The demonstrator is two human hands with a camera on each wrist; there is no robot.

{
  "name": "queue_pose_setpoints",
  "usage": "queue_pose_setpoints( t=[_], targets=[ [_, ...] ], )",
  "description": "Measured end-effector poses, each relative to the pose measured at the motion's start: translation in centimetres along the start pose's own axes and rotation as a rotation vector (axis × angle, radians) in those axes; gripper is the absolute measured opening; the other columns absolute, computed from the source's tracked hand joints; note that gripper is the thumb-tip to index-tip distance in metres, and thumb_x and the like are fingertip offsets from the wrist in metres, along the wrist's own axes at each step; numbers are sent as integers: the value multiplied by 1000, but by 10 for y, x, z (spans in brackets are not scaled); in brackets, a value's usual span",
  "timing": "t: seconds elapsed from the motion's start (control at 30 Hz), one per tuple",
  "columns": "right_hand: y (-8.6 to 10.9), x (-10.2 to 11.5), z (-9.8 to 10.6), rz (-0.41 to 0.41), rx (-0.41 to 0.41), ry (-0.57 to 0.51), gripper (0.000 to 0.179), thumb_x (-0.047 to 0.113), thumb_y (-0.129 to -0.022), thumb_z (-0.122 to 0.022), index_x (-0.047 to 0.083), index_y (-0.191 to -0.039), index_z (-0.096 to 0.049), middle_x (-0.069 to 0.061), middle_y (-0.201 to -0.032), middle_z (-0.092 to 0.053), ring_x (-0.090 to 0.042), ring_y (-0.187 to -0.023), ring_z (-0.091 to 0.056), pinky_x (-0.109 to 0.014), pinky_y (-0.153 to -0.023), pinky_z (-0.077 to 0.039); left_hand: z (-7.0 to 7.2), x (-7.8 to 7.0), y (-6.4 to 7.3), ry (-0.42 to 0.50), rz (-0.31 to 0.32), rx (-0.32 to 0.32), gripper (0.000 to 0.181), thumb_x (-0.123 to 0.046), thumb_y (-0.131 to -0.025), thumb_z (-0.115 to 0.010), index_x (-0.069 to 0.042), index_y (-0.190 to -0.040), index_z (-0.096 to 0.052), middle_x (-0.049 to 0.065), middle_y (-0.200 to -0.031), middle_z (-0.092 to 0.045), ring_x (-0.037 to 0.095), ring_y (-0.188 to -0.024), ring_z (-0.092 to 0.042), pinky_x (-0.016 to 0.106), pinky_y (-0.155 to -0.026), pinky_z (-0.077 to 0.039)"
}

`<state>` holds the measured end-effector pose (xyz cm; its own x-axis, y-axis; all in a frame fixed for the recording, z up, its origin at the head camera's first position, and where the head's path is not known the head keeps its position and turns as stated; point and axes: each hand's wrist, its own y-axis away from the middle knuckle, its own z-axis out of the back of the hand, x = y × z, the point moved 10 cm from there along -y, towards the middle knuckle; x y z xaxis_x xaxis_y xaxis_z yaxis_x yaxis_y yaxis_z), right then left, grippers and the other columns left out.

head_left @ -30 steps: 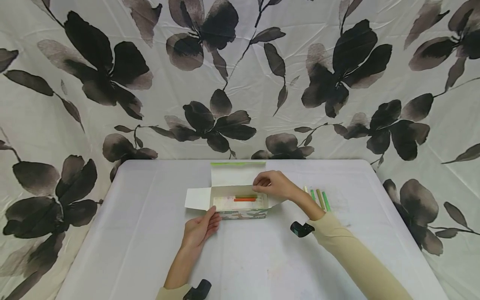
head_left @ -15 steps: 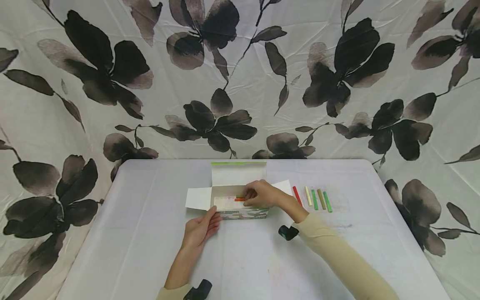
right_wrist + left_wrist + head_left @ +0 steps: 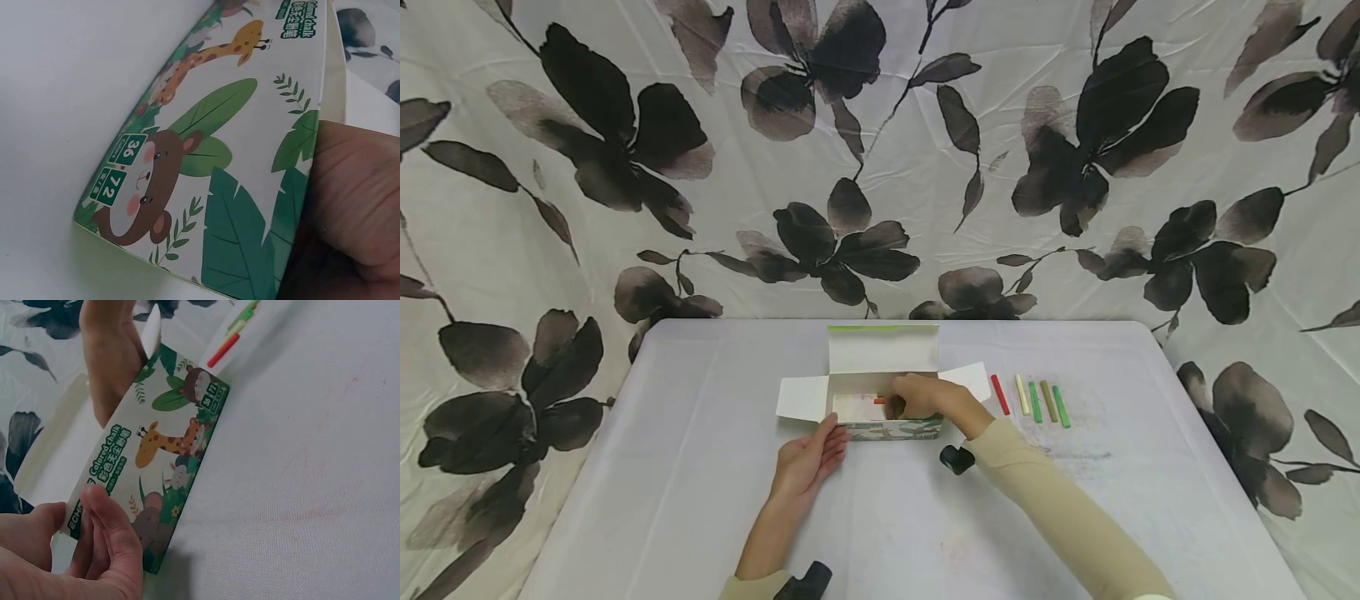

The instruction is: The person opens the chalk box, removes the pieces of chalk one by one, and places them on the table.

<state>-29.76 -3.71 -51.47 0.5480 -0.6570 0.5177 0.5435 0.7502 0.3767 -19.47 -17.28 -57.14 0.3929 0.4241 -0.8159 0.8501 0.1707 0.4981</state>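
Observation:
A chalk box [image 3: 895, 430] with its lid and side flaps folded out sits on the white table. Its front, printed with a giraffe and other animals, reads "Colored chalk" in the left wrist view. My left hand [image 3: 808, 458] grips the box's left front corner, thumb at the rim and fingers against the front. Inside the box's right half is my right hand [image 3: 917, 397], its fingers bent downward. An orange chalk stick [image 3: 878, 401] shows just left of these fingers. The box wall hides my right fingertips in the right wrist view, and I cannot tell what they hold.
Right of the box, chalk sticks lie in a row: a red stick [image 3: 1000, 394], a yellow stick [image 3: 1022, 394], then green and olive ones. The box's right flap [image 3: 967, 382] extends toward them. A floral cloth [image 3: 962, 167] hangs behind the table.
My right hand has moved left and down from the box's right rim into the box. The red stick came into view beside the row. My left hand keeps its hold on the corner.

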Motion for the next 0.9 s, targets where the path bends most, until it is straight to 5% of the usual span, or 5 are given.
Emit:
queue_pose_setpoints(
  t=[0.23,0.43,0.9],
  targets=[
    [-1,-4,-1,-22,10,-1,15,-7,-93,-69,6,-93,-76,-1,-87,-68,-10,-77,-55,-23,-70,-50,-3,0,1,5,2,-1,41,-31,-98,-73,8,-111,-68,6,-90,-76,9,-81,-71,17,-74,-60],
    [4,1,3,59,-41,4,10,-6,-93,-70,4,-94,-74,-2,-84,-66,-9,-75,-51,-21,-67,-46,-2,2,0,7,7,-4,41,-31,-98,-73,8,-108,-69,7,-89,-76,9,-79,-72,18,-72,-60],
    [36,-6,41,207,-245,-222,13,4,-94,-75,-3,-105,-71,-4,-91,-71,-10,-82,-65,-22,-76,-57,1,1,1,-36,7,-10,48,-34,-99,-71,10,-116,-66,6,-92,-76,10,-82,-72,18,-74,-60]
  ],
)
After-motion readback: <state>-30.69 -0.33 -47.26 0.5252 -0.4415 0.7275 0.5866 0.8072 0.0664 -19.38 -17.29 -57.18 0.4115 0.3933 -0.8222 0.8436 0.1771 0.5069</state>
